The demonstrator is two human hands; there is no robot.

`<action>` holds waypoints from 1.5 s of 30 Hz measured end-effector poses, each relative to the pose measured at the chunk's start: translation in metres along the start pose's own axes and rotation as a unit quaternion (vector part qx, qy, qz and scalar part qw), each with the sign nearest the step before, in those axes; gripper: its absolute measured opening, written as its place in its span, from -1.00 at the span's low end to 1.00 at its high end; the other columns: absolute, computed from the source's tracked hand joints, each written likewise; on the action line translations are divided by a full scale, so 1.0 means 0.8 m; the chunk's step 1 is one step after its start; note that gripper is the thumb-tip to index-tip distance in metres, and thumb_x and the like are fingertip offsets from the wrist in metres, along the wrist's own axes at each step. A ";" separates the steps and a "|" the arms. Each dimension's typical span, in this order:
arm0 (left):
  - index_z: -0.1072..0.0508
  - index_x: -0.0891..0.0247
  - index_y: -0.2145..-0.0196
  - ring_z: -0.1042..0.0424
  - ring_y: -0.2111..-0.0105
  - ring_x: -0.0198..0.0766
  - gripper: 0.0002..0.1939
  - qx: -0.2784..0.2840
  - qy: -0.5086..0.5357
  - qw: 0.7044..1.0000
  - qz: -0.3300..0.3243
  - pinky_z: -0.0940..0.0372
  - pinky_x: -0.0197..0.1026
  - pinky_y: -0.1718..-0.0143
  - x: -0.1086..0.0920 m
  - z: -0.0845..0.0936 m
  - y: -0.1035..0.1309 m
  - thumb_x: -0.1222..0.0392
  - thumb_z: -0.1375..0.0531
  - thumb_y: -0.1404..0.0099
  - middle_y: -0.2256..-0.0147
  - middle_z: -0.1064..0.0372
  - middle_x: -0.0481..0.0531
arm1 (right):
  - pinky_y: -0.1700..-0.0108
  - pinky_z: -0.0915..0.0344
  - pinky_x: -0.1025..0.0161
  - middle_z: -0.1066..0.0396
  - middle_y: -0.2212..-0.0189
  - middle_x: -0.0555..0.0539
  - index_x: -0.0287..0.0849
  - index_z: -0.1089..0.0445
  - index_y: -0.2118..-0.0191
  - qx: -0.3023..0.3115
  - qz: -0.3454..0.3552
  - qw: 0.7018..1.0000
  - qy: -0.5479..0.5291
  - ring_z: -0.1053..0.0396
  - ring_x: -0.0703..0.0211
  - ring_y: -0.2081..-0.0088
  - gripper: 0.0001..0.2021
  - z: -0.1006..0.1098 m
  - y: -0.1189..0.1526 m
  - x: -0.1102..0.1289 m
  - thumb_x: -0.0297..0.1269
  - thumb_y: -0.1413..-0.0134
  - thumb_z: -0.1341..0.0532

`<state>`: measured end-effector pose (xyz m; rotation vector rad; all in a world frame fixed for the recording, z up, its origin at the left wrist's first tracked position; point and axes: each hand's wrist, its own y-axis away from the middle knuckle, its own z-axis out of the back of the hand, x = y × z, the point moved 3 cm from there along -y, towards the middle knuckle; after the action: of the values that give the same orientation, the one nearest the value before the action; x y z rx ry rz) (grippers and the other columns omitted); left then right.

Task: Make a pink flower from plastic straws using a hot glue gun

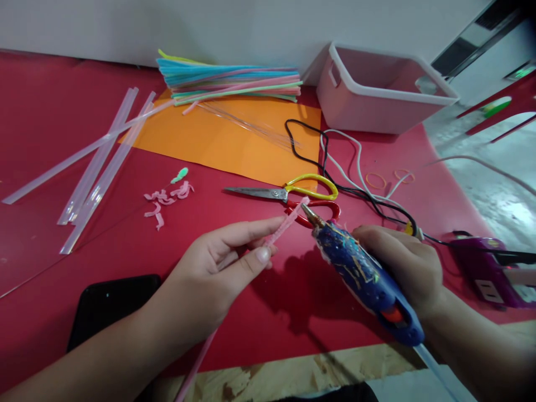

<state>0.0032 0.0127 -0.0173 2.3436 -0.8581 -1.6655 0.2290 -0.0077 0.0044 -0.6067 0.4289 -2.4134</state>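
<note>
My left hand (226, 268) pinches a pink pipe cleaner (288, 222) between thumb and fingers. Its upper end sticks out to the right, and a pink length hangs below the wrist. In my right hand (402, 262) is a blue glue gun (364, 273) with dried glue strands on its body. The metal nozzle is at the pipe cleaner's tip; whether they touch I cannot tell. A clear glue stick (435, 365) juts from the gun's back. Just behind lie scissors (268, 193) with one yellow and one red handle, partly covered by the pipe cleaner and nozzle.
Clear glue sticks (92, 162), pink curled scraps (161, 200) and a black phone (111, 304) lie left. A bundle of coloured pipe cleaners (230, 78) rests on orange paper (251, 156). A pink basket (377, 106), cables (355, 184) and a purple power strip (477, 271) are right.
</note>
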 end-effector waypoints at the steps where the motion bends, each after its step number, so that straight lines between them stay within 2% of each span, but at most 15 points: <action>1: -0.65 -0.12 0.17 -0.55 0.29 -0.49 -0.75 0.010 0.000 1.000 -0.001 -0.36 -0.56 0.20 0.000 -0.001 0.000 0.25 -0.35 -0.25 0.24 -0.64 -0.20 | 0.55 -0.17 0.31 -0.30 0.61 0.06 -0.09 -0.22 0.29 0.003 0.001 1.000 0.004 -0.26 0.24 0.62 -0.93 -0.001 0.000 0.000 -0.29 -0.23 -0.05; 6: -0.65 -0.11 0.16 -0.55 0.28 -0.47 -0.73 0.010 -0.003 1.000 -0.001 -0.37 -0.54 0.20 -0.001 -0.002 0.000 0.27 -0.33 -0.25 0.24 -0.64 -0.19 | 0.54 -0.18 0.33 -0.31 0.59 0.05 -0.09 -0.21 0.27 0.023 0.009 1.000 -0.003 -0.28 0.25 0.59 -0.90 -0.005 0.001 -0.001 -0.23 -0.24 -0.03; 13: -0.66 -0.04 0.15 -0.56 0.09 -0.27 -0.75 -0.002 -0.012 1.000 -0.001 -0.39 -0.32 -0.02 -0.003 -0.003 -0.001 0.26 -0.35 -0.23 0.18 -0.64 -0.07 | 0.52 -0.18 0.31 -0.31 0.57 0.03 -0.11 -0.23 0.23 0.050 0.018 0.998 -0.018 -0.27 0.23 0.57 -0.86 -0.006 0.005 -0.004 -0.17 -0.23 -0.07; 18: -0.66 -0.06 0.15 -0.56 0.08 -0.27 -0.74 0.006 -0.015 1.000 0.002 -0.39 -0.31 -0.03 -0.004 -0.002 0.000 0.27 -0.33 -0.25 0.18 -0.64 -0.08 | 0.53 -0.15 0.30 -0.28 0.57 0.05 -0.10 -0.22 0.24 0.048 0.021 0.998 -0.023 -0.22 0.24 0.58 -0.87 -0.007 0.005 -0.003 -0.16 -0.22 -0.08; 22: -0.66 -0.01 0.16 -0.56 0.08 -0.22 -0.75 -0.011 -0.018 1.000 0.003 -0.40 -0.26 -0.04 -0.005 -0.003 0.001 0.28 -0.34 -0.23 0.17 -0.64 -0.04 | 0.53 -0.14 0.30 -0.28 0.56 0.04 -0.11 -0.23 0.22 0.056 0.026 0.997 -0.036 -0.22 0.23 0.57 -0.88 -0.007 0.005 -0.003 -0.19 -0.21 -0.08; 27: -0.67 -0.05 0.19 -0.56 0.12 -0.30 -0.75 -0.019 -0.010 1.000 0.010 -0.39 -0.34 0.00 -0.006 -0.005 0.001 0.29 -0.34 -0.23 0.19 -0.65 -0.08 | 0.51 -0.16 0.29 -0.30 0.55 0.03 -0.13 -0.27 0.22 0.055 0.024 0.997 -0.053 -0.24 0.22 0.57 -0.90 -0.007 0.006 -0.003 -0.24 -0.20 -0.08; 30: -0.66 -0.04 0.15 -0.56 0.16 -0.33 -0.75 -0.003 -0.014 1.000 0.009 -0.39 -0.35 0.03 -0.005 -0.002 0.001 0.27 -0.34 -0.24 0.18 -0.64 -0.07 | 0.50 -0.17 0.27 -0.32 0.54 0.01 -0.13 -0.28 0.21 0.061 0.029 0.996 -0.052 -0.26 0.20 0.56 -0.88 -0.008 0.006 -0.003 -0.24 -0.21 -0.08; 35: -0.65 -0.06 0.15 -0.52 0.24 -0.42 -0.75 0.013 -0.001 1.000 0.022 -0.36 -0.44 0.12 0.000 0.000 0.000 0.24 -0.34 -0.24 0.21 -0.63 -0.12 | 0.52 -0.12 0.28 -0.25 0.58 0.05 -0.13 -0.26 0.24 0.069 0.044 0.995 -0.057 -0.18 0.22 0.59 -0.91 -0.008 0.003 -0.002 -0.26 -0.23 -0.06; 41: -0.64 0.11 0.14 -0.50 0.35 -0.39 -0.73 -0.034 -0.035 0.998 0.030 -0.38 -0.40 0.23 -0.005 -0.001 0.000 0.22 -0.40 -0.16 0.37 -0.56 -0.08 | 0.53 -0.10 0.29 -0.27 0.59 0.04 -0.12 -0.28 0.25 0.077 0.044 0.995 -0.048 -0.20 0.22 0.59 -0.95 -0.010 0.001 0.000 -0.33 -0.18 -0.09; 45: -0.63 0.20 0.18 -0.49 0.41 -0.41 -0.73 -0.020 -0.011 0.999 0.039 -0.39 -0.41 0.29 -0.006 0.000 -0.001 0.25 -0.43 -0.12 0.43 -0.52 -0.08 | 0.53 -0.13 0.26 -0.25 0.61 0.04 -0.13 -0.30 0.24 0.044 0.048 0.995 -0.070 -0.23 0.19 0.60 -0.94 -0.008 0.003 0.001 -0.36 -0.18 -0.10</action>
<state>0.0027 0.0159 -0.0139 2.2391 -0.8993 -1.6641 0.2265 -0.0091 -0.0018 -0.6961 0.2849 -2.2687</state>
